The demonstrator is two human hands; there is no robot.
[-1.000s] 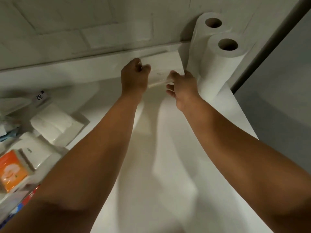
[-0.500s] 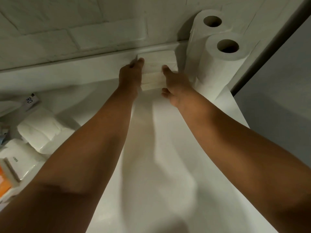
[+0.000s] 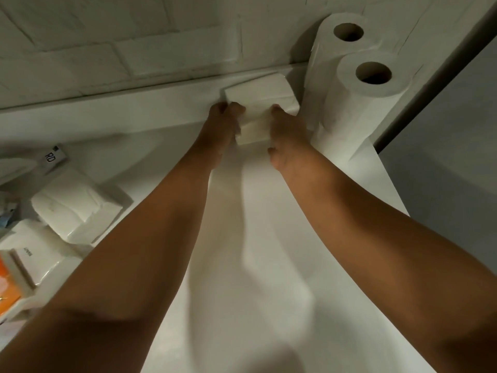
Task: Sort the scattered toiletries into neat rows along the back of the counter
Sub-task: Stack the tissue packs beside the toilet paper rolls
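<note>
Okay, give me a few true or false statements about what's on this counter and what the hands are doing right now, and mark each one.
1. Both hands touch one white tissue pack. True: the left hand and right hand are on either side of the white tissue pack.
2. The paper rolls lie on their sides. False: the paper rolls stand upright, just right of the pack.
3. An orange packet shows at the left edge. True: orange packet.
4. The held pack is at the counter's front edge. False: it is at the back of the counter, by the wall.
5. Other white packs lie to the left. True: other white packs.
</note>
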